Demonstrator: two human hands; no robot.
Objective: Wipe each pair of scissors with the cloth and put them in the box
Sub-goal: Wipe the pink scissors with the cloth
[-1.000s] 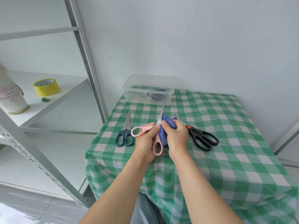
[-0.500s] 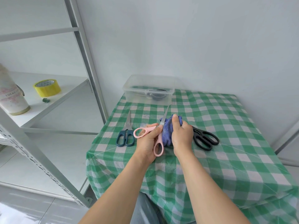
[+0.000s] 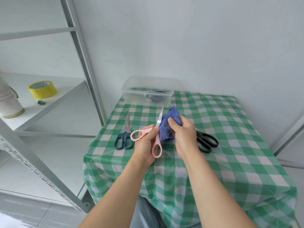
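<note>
The right hand (image 3: 182,134) has turned: its thumb now presses across the near face of the blue cloth (image 3: 167,129). The cloth bunches farther along the pink scissors (image 3: 157,140), and the second blade's tip no longer pokes out to the right. The hand now covers the pivot of the black scissors (image 3: 207,142).

Plain room, looked like a storeroom or utility corner. Bare white wall (image 3: 197,46) rose beyond the grip. Metal rack (image 3: 65,87) left of the grip held a tape roll (image 3: 42,90) and a tub (image 3: 8,106). Small table (image 3: 230,129) in checked plastic cover sat under the grip. Glossy floor tiles (image 3: 24,216) showed lower left of it.
</note>
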